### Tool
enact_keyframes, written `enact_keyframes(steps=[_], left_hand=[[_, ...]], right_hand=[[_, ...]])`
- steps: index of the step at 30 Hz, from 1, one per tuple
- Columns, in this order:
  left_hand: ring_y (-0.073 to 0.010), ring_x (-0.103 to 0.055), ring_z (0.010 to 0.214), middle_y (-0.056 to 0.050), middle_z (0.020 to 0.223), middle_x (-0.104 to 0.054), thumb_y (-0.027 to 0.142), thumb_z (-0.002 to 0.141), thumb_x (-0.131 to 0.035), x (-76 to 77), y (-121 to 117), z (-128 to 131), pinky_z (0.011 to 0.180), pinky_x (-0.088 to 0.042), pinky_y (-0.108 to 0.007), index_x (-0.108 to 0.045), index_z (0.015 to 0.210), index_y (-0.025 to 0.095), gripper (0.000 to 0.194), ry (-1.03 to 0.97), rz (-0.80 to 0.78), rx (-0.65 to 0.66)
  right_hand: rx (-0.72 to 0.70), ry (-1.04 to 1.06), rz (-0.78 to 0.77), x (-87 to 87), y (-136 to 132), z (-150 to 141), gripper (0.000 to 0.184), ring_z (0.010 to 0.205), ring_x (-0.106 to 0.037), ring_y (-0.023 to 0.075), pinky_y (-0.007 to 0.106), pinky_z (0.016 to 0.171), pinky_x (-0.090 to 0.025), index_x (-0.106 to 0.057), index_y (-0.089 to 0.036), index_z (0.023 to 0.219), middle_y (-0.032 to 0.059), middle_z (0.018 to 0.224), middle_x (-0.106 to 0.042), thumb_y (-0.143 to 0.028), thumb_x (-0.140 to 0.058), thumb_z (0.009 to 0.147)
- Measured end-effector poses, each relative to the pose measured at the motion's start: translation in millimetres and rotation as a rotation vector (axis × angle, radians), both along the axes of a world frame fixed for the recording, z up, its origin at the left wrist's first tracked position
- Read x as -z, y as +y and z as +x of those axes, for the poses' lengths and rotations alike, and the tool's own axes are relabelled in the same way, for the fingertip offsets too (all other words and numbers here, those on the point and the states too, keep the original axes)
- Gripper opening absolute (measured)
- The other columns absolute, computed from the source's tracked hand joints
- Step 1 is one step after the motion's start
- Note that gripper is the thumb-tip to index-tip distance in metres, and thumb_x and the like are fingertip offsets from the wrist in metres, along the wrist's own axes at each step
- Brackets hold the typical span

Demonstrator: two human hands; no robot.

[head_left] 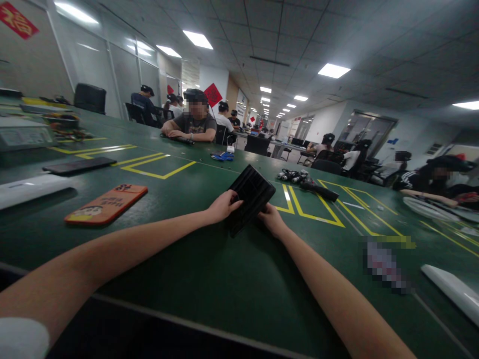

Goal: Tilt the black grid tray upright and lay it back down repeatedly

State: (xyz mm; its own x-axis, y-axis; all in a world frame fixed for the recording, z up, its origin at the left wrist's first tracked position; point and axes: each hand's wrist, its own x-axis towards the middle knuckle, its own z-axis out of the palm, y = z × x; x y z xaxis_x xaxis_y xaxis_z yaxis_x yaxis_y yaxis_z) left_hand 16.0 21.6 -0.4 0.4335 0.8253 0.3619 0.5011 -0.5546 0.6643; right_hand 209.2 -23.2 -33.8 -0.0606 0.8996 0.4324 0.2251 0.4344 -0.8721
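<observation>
A black wallet [251,195] is held tilted above the green table [209,269], near its middle. My left hand [223,205] grips its left edge, thumb on top and fingers curled behind. My right hand [272,219] holds the lower right edge from underneath, fingers closed on it. Both forearms reach forward from the near edge of the table.
An orange phone case [107,204] lies to the left, with a dark phone [79,165] and a white flat object [30,190] beyond. Black cylindrical tools [309,182] lie past the wallet among yellow floor-tape lines. Several people sit at the far side and right.
</observation>
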Motion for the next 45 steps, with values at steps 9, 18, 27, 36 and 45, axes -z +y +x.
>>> enact_keyframes(steps=[9, 18, 27, 36, 45], left_hand=[[-0.0168, -0.054, 0.070, -0.006, 0.087, -0.058, 0.034, 0.077, -0.060, 5.5, -8.5, -7.8, 0.063, -0.041, -0.029, -0.052, 0.101, 0.017, 0.031, -0.120, -0.015, 0.135], [-0.0172, -0.052, 0.071, -0.002, 0.078, -0.054, 0.041, 0.073, -0.063, -1.0, -13.2, -7.0, 0.064, -0.039, -0.028, -0.056, 0.103, 0.016, 0.039, 0.033, -0.017, 0.159], [-0.0137, -0.051, 0.069, -0.001, 0.080, -0.052, 0.022, 0.078, -0.056, -6.0, -11.9, -8.0, 0.067, -0.042, -0.027, -0.054, 0.092, 0.017, 0.015, -0.361, -0.309, -0.087], [-0.0089, -0.056, 0.061, -0.003, 0.073, -0.054, 0.000, 0.085, -0.040, -26.1, -13.3, -20.6, 0.055, -0.048, -0.019, -0.046, 0.087, 0.015, 0.016, -0.809, -0.863, -0.308], [-0.0027, -0.028, 0.036, 0.008, 0.051, -0.033, 0.030, 0.090, -0.044, -28.1, -20.9, -22.0, 0.035, -0.014, -0.015, -0.045, 0.073, 0.016, 0.022, -0.566, -0.902, -0.080]], right_hand=[[-0.116, -0.058, -0.033, -4.8, -5.4, 5.1, 0.044, 0.114, -0.055, 0.0258, 0.044, 0.100, -0.042, -0.063, -0.022, 0.110, 0.0036, 0.112, -0.067, -0.039, -0.069, 0.070], [-0.118, -0.282, 0.097, -17.6, -18.8, 2.5, 0.048, 0.121, -0.049, 0.0261, 0.047, 0.109, -0.030, -0.063, -0.025, 0.115, 0.0052, 0.121, -0.063, -0.052, -0.063, 0.075], [-0.077, -0.377, 0.132, -12.5, -16.9, 1.2, 0.053, 0.134, -0.034, 0.0286, 0.052, 0.113, -0.018, -0.057, -0.028, 0.125, 0.0060, 0.136, -0.051, -0.053, -0.058, 0.079], [-0.076, -0.388, 0.119, -13.4, -18.4, 1.6, 0.055, 0.135, -0.032, 0.0284, 0.051, 0.114, -0.017, -0.052, -0.030, 0.129, 0.0048, 0.137, -0.051, -0.051, -0.059, 0.079], [-0.073, -0.420, 0.170, -4.8, -13.2, 3.8, 0.059, 0.138, -0.025, 0.0251, 0.049, 0.115, -0.010, -0.046, -0.028, 0.135, 0.0047, 0.145, -0.040, -0.053, -0.055, 0.082]])
